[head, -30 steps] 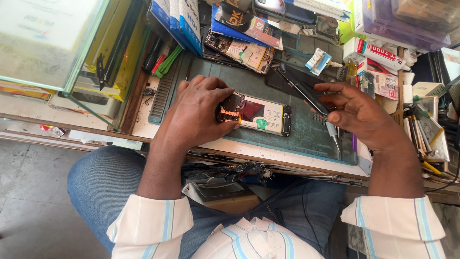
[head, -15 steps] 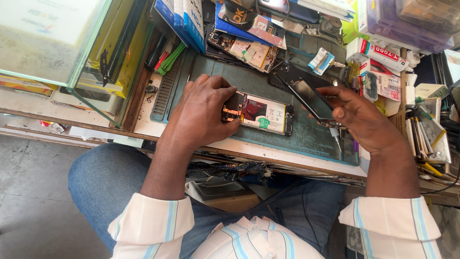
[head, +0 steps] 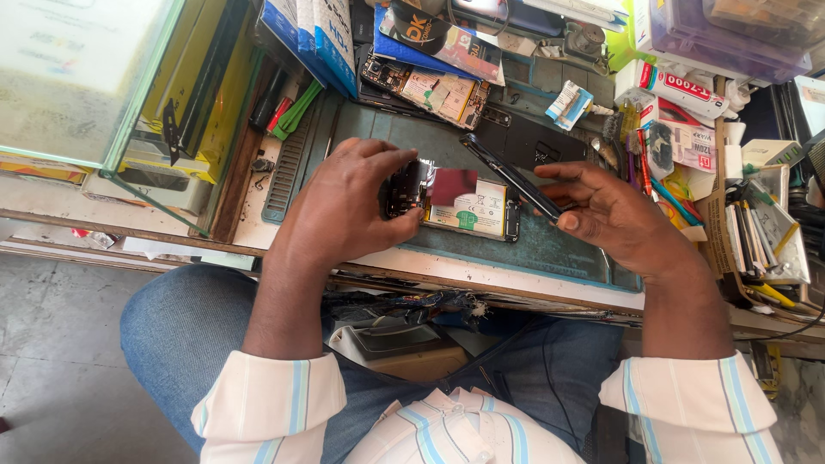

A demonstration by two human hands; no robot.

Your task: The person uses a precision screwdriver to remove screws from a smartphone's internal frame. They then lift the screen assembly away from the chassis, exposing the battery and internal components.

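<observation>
A person in blue jeans (head: 198, 344) and a striped shirt (head: 447, 430) is sitting at a cluttered bench. On a green mat (head: 550, 245), the left hand (head: 344, 206) is curling over one end of an opened phone (head: 455, 206), fingertips pressing its circuit end. The right hand (head: 614, 215) is pinching a thin dark panel (head: 511, 176), tilting it up just beside the phone. Farther back, boxes (head: 314, 30), a glue tube (head: 679, 86) and tools (head: 636, 146) are lying about.
</observation>
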